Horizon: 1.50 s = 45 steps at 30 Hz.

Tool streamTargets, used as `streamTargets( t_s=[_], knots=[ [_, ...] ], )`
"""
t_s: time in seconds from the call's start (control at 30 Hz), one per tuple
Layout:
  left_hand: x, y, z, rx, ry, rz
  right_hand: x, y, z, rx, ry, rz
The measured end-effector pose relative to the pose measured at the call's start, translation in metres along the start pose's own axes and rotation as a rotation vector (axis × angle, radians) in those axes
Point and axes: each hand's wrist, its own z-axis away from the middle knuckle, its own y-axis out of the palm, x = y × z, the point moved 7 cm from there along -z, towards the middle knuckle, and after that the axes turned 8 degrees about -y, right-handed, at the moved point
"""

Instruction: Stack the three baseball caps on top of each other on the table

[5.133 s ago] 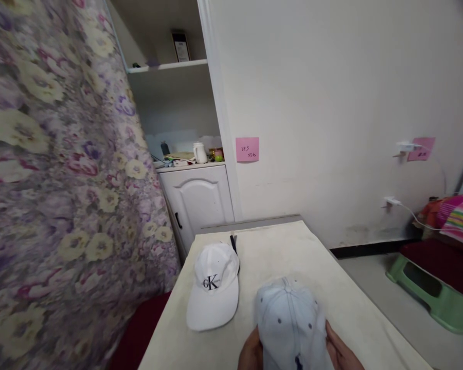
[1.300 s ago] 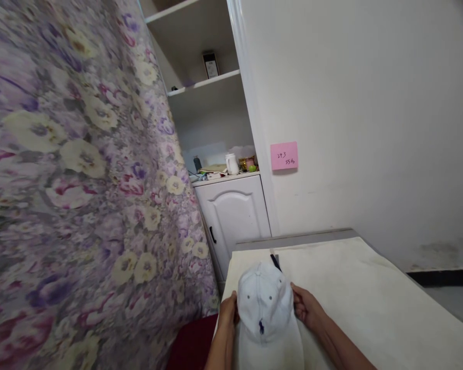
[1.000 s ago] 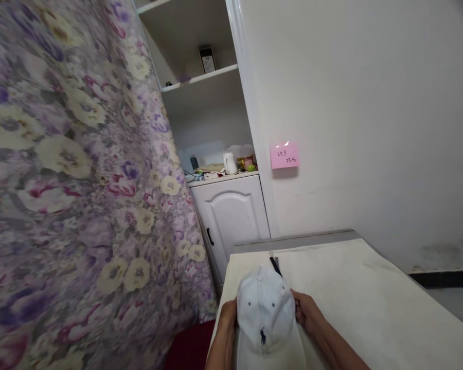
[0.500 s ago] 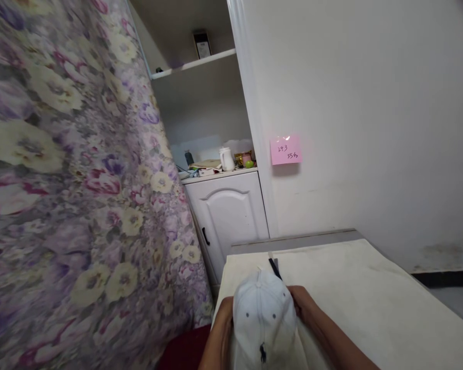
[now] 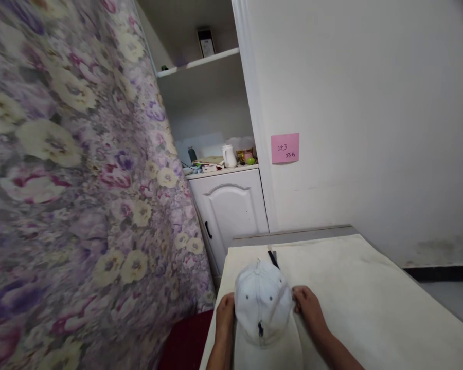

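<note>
A white baseball cap (image 5: 260, 300) with a small dark emblem on its front lies on the cloth-covered table, its brim towards me. At the cap's left side my left hand (image 5: 225, 312) is closed on the edge, its fingertips partly hidden. My right hand (image 5: 307, 304) pinches the cap's right edge with curled fingers. Just behind the crown a narrow black and grey object (image 5: 273, 258) sticks out; its lower end is hidden by the cap, and I cannot tell its kind.
A cream cloth (image 5: 355, 288) covers the table. On the left hangs a floral curtain (image 5: 81, 180), with a dark red surface (image 5: 185, 341) below. Beyond the table stands a white cabinet (image 5: 231, 205) holding a white jug (image 5: 229, 155). A pink note (image 5: 285, 148) is on the wall.
My right hand has shifted outward and shows more fully at the cap's edge. More of the brim is visible, and the whole view has shifted slightly.
</note>
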Motion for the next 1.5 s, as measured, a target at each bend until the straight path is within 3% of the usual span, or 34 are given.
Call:
streamTargets(
  t_s=[0.13,0.2,0.3,0.4,0.53,0.67,0.73,0.83,0.93,1.1,1.3,1.5],
  knots=[
    [0.022,-0.016,0.064,0.071,-0.017,0.118,0.012,-0.016,0.056,-0.041,-0.078,-0.082],
    [0.033,-0.016,0.094,0.083,-0.013,0.131,0.019,-0.018,0.079,-0.041,-0.097,-0.092],
    [0.039,-0.010,0.120,-0.004,0.131,0.001,0.027,-0.016,0.101,-0.042,-0.117,-0.066],
    [0.040,0.004,0.125,-0.015,0.276,-0.195,0.030,-0.012,0.111,-0.048,-0.144,-0.031],
    [0.042,0.008,0.119,-0.016,0.275,-0.240,0.030,-0.008,0.114,-0.050,-0.164,-0.023],
    [0.041,0.009,0.129,-0.086,0.322,-0.263,0.027,-0.008,0.120,-0.037,-0.162,-0.048],
    [0.040,0.011,0.142,-0.173,0.429,-0.310,0.025,-0.008,0.124,-0.026,-0.155,-0.067],
    [0.038,0.022,0.166,-0.299,0.715,-0.468,0.024,-0.008,0.130,-0.015,-0.142,-0.104],
    [0.041,0.032,0.174,-0.292,0.872,-0.599,0.025,-0.006,0.132,0.003,-0.135,-0.149],
    [0.038,0.032,0.173,-0.273,0.855,-0.671,0.029,-0.004,0.134,0.015,-0.140,-0.188],
    [0.023,0.037,0.191,-0.334,0.764,-0.804,0.030,-0.008,0.139,0.009,-0.153,-0.210],
    [0.011,0.041,0.198,-0.305,0.721,-0.918,0.026,-0.007,0.141,0.018,-0.149,-0.216]
  ],
)
